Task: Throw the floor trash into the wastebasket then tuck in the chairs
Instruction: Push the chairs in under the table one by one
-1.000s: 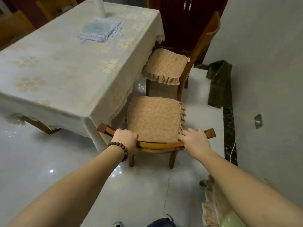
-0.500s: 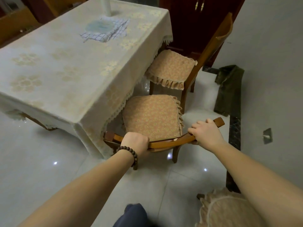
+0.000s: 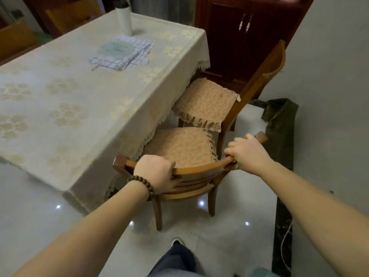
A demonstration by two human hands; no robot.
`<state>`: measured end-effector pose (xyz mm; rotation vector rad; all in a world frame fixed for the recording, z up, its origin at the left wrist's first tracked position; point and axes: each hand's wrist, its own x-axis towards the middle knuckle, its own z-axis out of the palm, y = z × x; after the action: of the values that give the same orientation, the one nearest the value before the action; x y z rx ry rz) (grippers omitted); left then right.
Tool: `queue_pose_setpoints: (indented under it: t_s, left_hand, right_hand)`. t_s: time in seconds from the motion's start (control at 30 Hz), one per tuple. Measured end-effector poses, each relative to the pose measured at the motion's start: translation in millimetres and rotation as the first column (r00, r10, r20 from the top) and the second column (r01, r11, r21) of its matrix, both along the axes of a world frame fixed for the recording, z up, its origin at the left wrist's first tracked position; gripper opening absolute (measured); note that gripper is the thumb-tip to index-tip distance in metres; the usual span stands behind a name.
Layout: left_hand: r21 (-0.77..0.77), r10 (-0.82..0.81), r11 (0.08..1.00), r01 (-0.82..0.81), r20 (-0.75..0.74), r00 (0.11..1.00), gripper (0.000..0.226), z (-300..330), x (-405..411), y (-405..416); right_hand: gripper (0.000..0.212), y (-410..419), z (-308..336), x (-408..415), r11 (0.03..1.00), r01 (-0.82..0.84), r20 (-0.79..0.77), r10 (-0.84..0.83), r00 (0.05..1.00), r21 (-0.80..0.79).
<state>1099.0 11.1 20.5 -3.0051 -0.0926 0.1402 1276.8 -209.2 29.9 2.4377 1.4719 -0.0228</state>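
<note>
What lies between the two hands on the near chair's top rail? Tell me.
In the head view, only a bare stretch of the curved wooden top rail lies between the left hand and the right hand; behind it shows the seat cushion.

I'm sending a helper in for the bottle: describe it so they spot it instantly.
Start at the big table with the pale floral cloth. At its far end, just beyond the checked cloth, stands a tall white bottle with a dark cap, the only upright thing there.
</note>
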Motion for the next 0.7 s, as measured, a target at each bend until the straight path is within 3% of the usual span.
queue_pose_setpoints:
  t_s: [0.37,0.6,0.7]
  left_hand:
    - [-0.002,0.165,0.986,-0.165,0.037,0.986,0.046,31,64,42]
    - [-0.019,0.285,0.959,-0.284,0.027,0.958,0.043,15,102,-30]
    - [-0.001,0.398,0.917,-0.398,0.009,0.917,0.045,5,125,-64]
  right_hand:
    - [0.020,62,40,81,0.984,-0.139,-0.081,0.130,0.988,-0.107]
    - [0.021,31,24,157,0.951,-0.298,-0.071,0.292,0.954,-0.088]
    - [0.022,14,10,197,0.915,-0.402,-0.043,0.402,0.915,-0.006]
